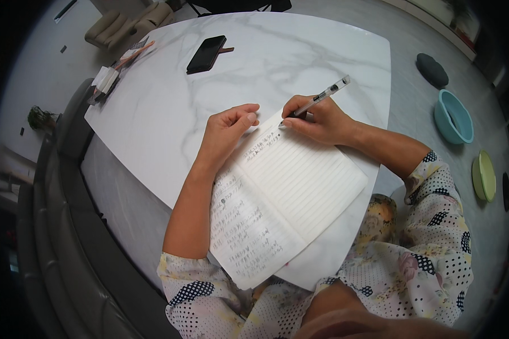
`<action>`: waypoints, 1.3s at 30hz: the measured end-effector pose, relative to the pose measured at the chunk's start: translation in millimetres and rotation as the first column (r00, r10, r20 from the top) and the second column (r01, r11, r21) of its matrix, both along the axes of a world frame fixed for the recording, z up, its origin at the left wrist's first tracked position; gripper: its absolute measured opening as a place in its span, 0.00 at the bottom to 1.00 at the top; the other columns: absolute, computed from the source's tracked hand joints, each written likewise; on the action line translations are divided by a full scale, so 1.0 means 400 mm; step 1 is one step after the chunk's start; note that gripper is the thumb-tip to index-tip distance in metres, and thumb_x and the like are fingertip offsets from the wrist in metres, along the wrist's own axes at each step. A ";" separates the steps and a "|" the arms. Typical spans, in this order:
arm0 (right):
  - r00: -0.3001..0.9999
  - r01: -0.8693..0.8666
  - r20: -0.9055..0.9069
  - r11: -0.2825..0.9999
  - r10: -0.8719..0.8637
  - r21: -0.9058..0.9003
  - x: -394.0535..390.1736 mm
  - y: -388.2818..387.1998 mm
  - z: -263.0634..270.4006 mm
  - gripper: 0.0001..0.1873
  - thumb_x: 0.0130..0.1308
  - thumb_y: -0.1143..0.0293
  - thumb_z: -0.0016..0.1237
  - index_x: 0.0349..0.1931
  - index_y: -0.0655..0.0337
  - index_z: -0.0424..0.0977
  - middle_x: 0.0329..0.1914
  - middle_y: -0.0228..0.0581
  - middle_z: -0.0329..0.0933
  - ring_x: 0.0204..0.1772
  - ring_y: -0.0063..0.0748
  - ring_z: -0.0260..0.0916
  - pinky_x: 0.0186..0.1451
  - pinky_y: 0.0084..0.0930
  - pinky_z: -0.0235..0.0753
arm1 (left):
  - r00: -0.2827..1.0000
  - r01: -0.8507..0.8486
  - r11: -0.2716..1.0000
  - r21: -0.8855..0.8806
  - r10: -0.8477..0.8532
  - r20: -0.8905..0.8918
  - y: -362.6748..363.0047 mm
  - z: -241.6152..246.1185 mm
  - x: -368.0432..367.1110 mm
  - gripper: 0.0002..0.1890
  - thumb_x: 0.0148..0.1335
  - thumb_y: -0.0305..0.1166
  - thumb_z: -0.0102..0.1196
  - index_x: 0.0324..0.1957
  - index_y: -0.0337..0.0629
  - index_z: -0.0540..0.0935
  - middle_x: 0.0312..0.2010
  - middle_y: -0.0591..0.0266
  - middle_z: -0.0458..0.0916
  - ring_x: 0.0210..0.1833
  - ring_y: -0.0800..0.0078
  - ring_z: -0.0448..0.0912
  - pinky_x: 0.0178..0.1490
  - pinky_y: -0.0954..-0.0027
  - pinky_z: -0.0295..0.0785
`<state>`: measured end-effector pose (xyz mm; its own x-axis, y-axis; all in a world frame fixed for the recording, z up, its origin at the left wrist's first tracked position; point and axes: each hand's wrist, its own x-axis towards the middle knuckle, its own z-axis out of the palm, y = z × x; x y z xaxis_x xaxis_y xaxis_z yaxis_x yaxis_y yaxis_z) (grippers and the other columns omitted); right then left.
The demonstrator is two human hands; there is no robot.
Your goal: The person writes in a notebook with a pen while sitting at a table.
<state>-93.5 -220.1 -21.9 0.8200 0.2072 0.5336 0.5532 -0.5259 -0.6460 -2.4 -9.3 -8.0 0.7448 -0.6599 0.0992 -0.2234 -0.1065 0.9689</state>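
Note:
An open lined notebook (309, 182) lies aslant on a white marble-patterned table (152, 114). My right hand (324, 120) holds a clear-barrelled gel pen (331, 89), its tip down at the upper part of the right-hand page. A few handwritten lines stand at the top of that page; below them the ruled lines are blank. Handwriting covers much of the left-hand page, partly hidden by my left forearm. Beside the notebook's upper edge rests my left hand (227, 129), loosely curled, thumb a little apart from the fingers, with nothing in it.
Farther up the table lies a dark smartphone (207, 54) in a flip case with a strap. A tissue pack (106, 79) and other items sit at the left edge. A grey leather sofa (80, 229) runs along the left. Blue (453, 118) and yellow-green (484, 176) basins stand on the floor at right.

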 end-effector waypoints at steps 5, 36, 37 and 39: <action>0.999 -0.013 0.042 1.000 0.012 0.017 0.003 0.000 -0.006 0.05 0.58 0.75 0.51 0.31 0.68 0.74 0.21 0.39 0.74 0.20 0.23 0.68 0.24 0.20 0.66 | 1.000 -0.003 1.000 0.013 0.004 -0.017 -0.001 0.004 -0.005 0.11 0.58 0.33 0.54 0.28 0.33 0.82 0.50 0.53 0.76 0.49 0.71 0.74 0.56 0.71 0.66; 1.000 -0.007 -0.010 1.000 0.007 0.016 -0.012 -0.008 0.012 0.04 0.55 0.74 0.49 0.29 0.66 0.73 0.16 0.37 0.73 0.18 0.22 0.67 0.23 0.19 0.66 | 1.000 0.004 1.000 0.019 -0.004 0.005 -0.005 0.003 -0.002 0.11 0.57 0.33 0.55 0.27 0.34 0.81 0.50 0.53 0.76 0.48 0.70 0.75 0.54 0.71 0.68; 1.000 -0.005 -0.011 1.000 0.005 0.022 -0.009 -0.006 0.010 0.04 0.56 0.74 0.49 0.29 0.66 0.73 0.17 0.37 0.73 0.19 0.22 0.67 0.23 0.19 0.66 | 1.000 0.006 1.000 0.019 -0.006 0.000 -0.001 0.005 -0.002 0.11 0.57 0.33 0.55 0.27 0.33 0.81 0.51 0.53 0.76 0.50 0.69 0.75 0.55 0.71 0.67; 1.000 -0.020 -0.014 0.999 0.021 0.030 -0.004 0.000 0.006 0.04 0.56 0.75 0.49 0.29 0.66 0.73 0.17 0.37 0.73 0.19 0.22 0.67 0.23 0.19 0.66 | 1.000 -0.015 0.999 0.033 0.015 0.002 0.004 0.007 -0.006 0.11 0.58 0.33 0.54 0.27 0.33 0.81 0.51 0.53 0.76 0.50 0.69 0.74 0.55 0.71 0.67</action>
